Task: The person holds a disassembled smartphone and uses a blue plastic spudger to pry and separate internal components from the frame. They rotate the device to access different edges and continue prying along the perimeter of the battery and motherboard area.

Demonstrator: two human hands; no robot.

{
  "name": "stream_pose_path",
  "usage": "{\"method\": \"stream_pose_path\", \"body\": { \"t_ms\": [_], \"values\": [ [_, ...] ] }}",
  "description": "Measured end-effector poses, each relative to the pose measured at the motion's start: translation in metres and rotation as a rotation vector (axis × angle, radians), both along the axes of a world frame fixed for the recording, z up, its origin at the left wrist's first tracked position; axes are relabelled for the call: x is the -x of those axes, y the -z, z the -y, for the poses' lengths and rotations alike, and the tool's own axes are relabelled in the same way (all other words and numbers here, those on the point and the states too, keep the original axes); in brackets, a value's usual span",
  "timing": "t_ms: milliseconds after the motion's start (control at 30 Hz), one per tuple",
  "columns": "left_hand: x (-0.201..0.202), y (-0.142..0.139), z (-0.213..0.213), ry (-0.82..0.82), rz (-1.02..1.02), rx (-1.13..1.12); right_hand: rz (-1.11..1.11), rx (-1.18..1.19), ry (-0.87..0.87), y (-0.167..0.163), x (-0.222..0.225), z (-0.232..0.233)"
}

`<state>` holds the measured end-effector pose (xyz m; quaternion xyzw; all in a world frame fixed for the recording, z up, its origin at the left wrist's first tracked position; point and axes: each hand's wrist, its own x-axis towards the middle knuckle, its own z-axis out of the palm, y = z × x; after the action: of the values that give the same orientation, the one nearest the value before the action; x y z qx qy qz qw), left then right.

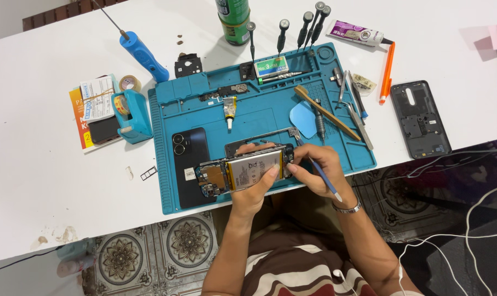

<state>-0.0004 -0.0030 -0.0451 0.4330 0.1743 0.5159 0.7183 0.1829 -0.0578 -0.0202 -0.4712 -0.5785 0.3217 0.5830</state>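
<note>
— What's the setting?
— A white surface (35,164) over patterned floor tiles, with a blue mat (270,118) at its near edge.
— From the left?
— A blue tape holder (130,115) just off the mat's left edge, then a black phone (187,164) at the mat's near-left corner.
— And the hands?
— The left hand (252,189) grips an opened phone (245,171) above the mat's near edge. The right hand (319,167) pinches a thin blue tool (325,178) at that phone's right end.
— Further right?
— A back cover (421,118) near the surface's right edge.
</note>
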Motion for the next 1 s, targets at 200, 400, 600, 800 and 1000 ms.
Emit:
{"method": "stream_pose_path", "body": {
  "t_ms": [200,400,600,800,1000],
  "values": [
    [0.000,0.009,0.002,0.006,0.004,-0.033,0.024,0.017,0.027,-0.001,0.000,0.000],
    [-0.001,0.010,0.001,0.002,-0.021,-0.025,0.041,0.008,0.030,-0.003,0.000,0.000],
    [-0.001,0.013,0.003,-0.036,-0.097,-0.008,0.035,0.032,0.040,-0.002,0.000,0.000],
    [0.001,0.015,0.003,-0.006,-0.097,0.021,0.014,0.003,0.017,-0.001,0.000,0.001],
    [0.000,0.012,0.003,0.003,-0.122,0.057,0.008,0.028,0.011,-0.001,0.000,0.000]
  ]
}}
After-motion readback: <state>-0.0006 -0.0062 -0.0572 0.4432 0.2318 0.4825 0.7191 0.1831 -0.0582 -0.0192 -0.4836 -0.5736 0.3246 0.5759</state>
